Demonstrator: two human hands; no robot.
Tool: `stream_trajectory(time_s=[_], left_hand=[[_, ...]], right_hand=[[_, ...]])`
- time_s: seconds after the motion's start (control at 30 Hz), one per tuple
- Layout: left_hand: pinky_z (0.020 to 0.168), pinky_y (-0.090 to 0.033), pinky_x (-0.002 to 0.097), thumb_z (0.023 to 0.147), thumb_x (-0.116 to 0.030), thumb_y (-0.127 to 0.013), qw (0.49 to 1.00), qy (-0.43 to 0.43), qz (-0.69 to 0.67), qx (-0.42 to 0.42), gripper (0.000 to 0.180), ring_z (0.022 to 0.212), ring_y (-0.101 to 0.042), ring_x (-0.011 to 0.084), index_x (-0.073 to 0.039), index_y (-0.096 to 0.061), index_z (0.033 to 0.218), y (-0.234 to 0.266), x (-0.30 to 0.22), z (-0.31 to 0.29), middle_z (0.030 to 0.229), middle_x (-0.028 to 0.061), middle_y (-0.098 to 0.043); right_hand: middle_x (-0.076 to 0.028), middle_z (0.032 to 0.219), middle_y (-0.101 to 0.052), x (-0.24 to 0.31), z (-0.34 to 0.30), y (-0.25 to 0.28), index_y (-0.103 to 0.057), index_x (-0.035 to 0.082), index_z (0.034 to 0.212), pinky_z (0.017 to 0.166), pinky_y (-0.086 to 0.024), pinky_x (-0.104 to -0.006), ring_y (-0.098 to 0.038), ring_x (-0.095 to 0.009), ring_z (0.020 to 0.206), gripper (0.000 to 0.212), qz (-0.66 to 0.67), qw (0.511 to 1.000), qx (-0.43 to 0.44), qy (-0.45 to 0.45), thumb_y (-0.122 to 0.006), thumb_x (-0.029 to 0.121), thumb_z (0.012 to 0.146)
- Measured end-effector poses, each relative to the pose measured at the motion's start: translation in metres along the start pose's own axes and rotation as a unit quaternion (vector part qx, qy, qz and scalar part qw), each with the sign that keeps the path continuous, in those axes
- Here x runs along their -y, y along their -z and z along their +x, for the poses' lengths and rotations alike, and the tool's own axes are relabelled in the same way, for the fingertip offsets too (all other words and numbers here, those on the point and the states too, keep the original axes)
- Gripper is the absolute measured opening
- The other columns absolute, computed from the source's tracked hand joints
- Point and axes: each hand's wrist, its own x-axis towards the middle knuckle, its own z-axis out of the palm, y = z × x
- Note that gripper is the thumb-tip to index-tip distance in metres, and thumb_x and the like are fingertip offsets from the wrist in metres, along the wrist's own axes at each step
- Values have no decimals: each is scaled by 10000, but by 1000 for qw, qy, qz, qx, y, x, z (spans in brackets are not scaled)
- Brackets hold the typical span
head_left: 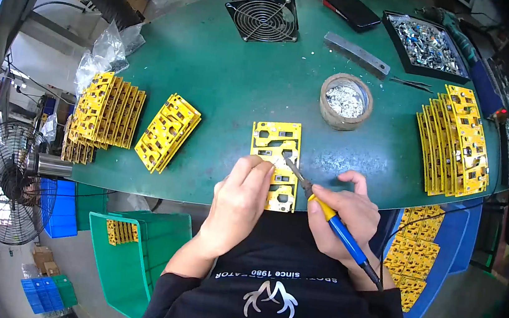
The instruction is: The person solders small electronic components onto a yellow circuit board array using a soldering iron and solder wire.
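Observation:
A yellow circuit board (279, 135) with cut-outs lies flat at the near edge of the green table (231, 87). My right hand (348, 220) is closed around the blue and yellow handle of a soldering iron (340, 230). The iron's tip meets the board near its middle. Over the board's left side, my left hand (241, 189) has its fingers pinched together, fingertips close to the iron's tip. Whatever they pinch is too small or hidden to make out.
Yellow boards stand stacked at left (109, 111) and right (454, 144), with a smaller stack (168, 131) between. Beyond are a round tub (324, 98), a fan (264, 17), tweezers (410, 84) and a parts tray (415, 67). Below the table sit a green crate (123, 263) and a blue bin (444, 256).

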Motion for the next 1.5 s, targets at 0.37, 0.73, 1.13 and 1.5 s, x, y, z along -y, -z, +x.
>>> stream_trajectory(time_s=[0.37,0.73,1.13,1.5], left_hand=[[645,-609,390,901,51,-743,998,-33,52,-15,195,799,-739,300,21,-727,1093,-13,0,-4,1104,132,-680],[648,-625,401,907,57,-720,997,-15,73,3,231,814,-741,330,47,-711,1138,-13,-4,-4,1176,176,-651],[760,-621,475,807,135,-663,989,37,64,132,593,882,-708,448,87,-563,1390,-1,-7,-10,1311,306,-494],[680,-620,464,889,84,-659,993,23,82,81,461,781,-712,424,84,-592,1345,-14,1,0,1227,283,-526]], right_hand=[[-67,757,-756,-3,-1,-7,-773,23,1019,878,-553,-450,-706,-193,608,265,-10,1000,1,8,-831,6,761],[-44,700,-716,-1,0,-9,-779,23,1012,873,-550,-455,-680,-182,578,279,-14,1000,16,6,-832,5,739],[-78,698,-716,2,-1,-7,-772,-3,993,919,-543,-477,-679,-195,584,209,-15,1000,-19,7,-780,-2,784],[-131,907,-774,-18,17,18,-756,-24,1138,935,-520,-434,-739,-238,779,298,-168,982,-81,-40,-798,-14,844]])
